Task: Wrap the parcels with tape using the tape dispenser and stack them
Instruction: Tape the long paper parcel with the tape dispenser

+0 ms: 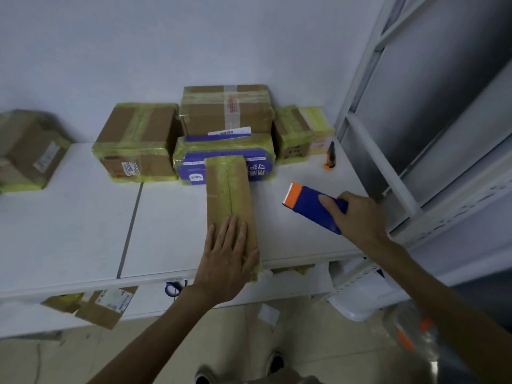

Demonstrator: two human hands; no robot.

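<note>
flatly, left hand point(225, 260) presses long parcel point(228, 189).

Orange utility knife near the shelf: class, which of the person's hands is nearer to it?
Right. The right hand, gripping the tape dispenser, is below the utility knife in the picture; the left hand rests flat on the long parcel, farther to the left.

White counter point(69, 217) carries a long cardboard parcel point(230, 189) overhanging its front edge, a back row of taped parcels, namely far-left box point(25, 151), brown box point(135, 151), blue box point(191, 169) and small box point(293, 137), and an orange knife point(329, 156) at the right.
</note>
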